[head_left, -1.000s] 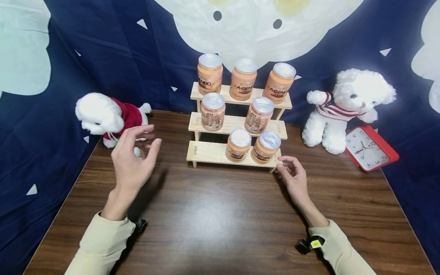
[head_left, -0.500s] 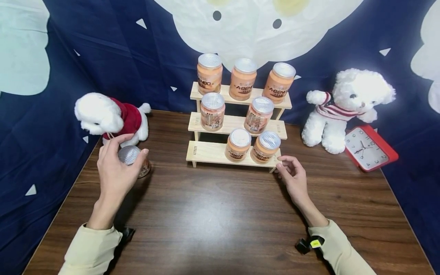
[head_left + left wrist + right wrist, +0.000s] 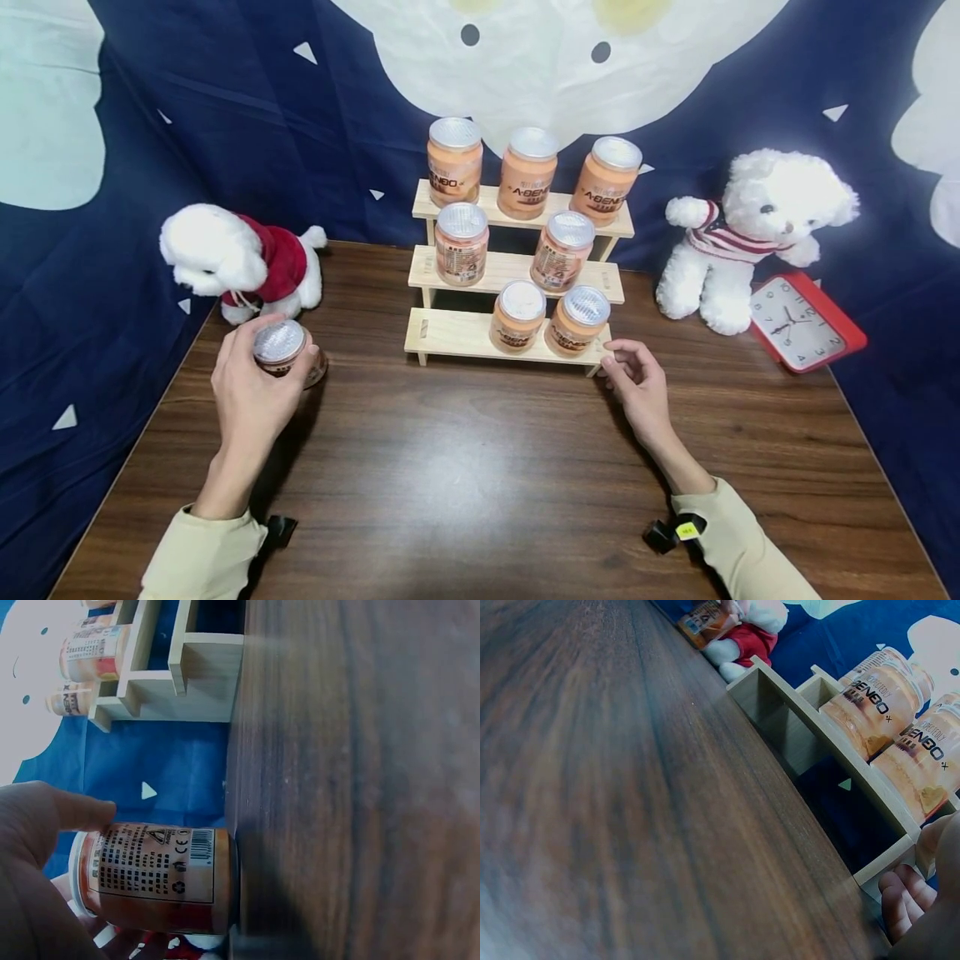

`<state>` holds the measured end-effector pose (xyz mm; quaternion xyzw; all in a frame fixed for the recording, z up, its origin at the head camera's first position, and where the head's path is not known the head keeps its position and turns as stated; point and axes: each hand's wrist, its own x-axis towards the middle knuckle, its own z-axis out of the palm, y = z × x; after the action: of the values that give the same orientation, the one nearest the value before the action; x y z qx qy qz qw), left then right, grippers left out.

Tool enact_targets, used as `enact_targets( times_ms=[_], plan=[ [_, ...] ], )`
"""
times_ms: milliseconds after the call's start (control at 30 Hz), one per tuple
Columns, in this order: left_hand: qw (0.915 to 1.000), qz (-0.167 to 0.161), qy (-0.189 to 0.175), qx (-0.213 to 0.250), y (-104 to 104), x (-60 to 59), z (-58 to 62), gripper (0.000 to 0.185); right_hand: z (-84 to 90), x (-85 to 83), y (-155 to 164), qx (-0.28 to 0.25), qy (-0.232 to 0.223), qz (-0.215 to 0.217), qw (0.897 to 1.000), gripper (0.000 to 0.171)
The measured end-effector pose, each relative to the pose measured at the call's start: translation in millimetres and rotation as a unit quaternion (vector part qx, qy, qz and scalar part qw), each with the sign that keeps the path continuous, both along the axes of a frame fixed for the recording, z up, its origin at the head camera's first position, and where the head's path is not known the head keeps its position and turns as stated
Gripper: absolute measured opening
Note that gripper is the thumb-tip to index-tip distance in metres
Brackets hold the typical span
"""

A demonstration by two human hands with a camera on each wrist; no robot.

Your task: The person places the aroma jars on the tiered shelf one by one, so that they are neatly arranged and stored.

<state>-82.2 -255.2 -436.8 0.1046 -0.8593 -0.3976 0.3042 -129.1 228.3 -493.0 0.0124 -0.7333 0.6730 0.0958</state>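
At the table's left side, my left hand [image 3: 258,379] holds a clear-walled jar [image 3: 279,343] with a silver lid and orange contents. The jar stands upright on the wood; in the left wrist view my thumb lies along one side of the labelled jar [image 3: 154,877], fingers on the other. My right hand [image 3: 639,390] grips the right end of the lowest step of a three-step wooden stand [image 3: 453,333]; its fingers are curled at that corner in the right wrist view. Similar jars stand on the steps: three on top, two in the middle and two below, toward the right.
A white plush dog [image 3: 217,250] in red sits behind the held jar. On the right are a white plush bear [image 3: 723,250] and a red square clock [image 3: 802,325]. Dark wooden table [image 3: 465,483] lies in front of the stand, with a blue patterned cloth [image 3: 300,125] behind.
My left hand has moved left and down from in front of the plush dog and closed around the jar there. The right hand has stayed at the stand's corner.
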Motion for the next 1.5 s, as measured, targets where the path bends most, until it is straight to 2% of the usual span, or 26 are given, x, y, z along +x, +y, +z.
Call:
enact_targets(
  times_ms=[300, 733, 967, 1233, 1367, 1500],
  plan=[
    [0.9998, 0.018, 0.001, -0.001, 0.5, 1.7, -0.3, 0.05, 1.5, -0.8, -0.6, 0.002, -0.001, 0.002, 1.0, 0.023],
    [0.9998, -0.008, 0.01, -0.013, 13.4, -4.4, 8.0, 0.054, -0.2, -2.0, -2.7, -0.004, 0.0, 0.002, 1.0, 0.025],
    [0.9986, -0.04, 0.034, -0.007, 27.6, -11.0, 25.6, 0.057, -0.1, -1.4, -3.0, -0.002, -0.003, 0.002, 1.0, 0.025],
    [0.9939, -0.088, 0.065, 0.009, 55.1, -14.2, 47.6, 0.06, 0.1, 0.0, -1.4, -0.007, 0.002, 0.003, 1.0, 0.025],
    [0.9905, -0.118, 0.067, 0.02, 68.8, -15.9, 51.5, 0.061, 1.1, 0.0, -1.1, -0.004, 0.004, 0.005, 1.0, 0.024],
    [0.9867, -0.15, 0.058, 0.027, 82.4, -18.6, 50.6, 0.064, 1.2, 0.1, -0.3, -0.005, 0.004, 0.006, 1.0, 0.024]
  ],
)
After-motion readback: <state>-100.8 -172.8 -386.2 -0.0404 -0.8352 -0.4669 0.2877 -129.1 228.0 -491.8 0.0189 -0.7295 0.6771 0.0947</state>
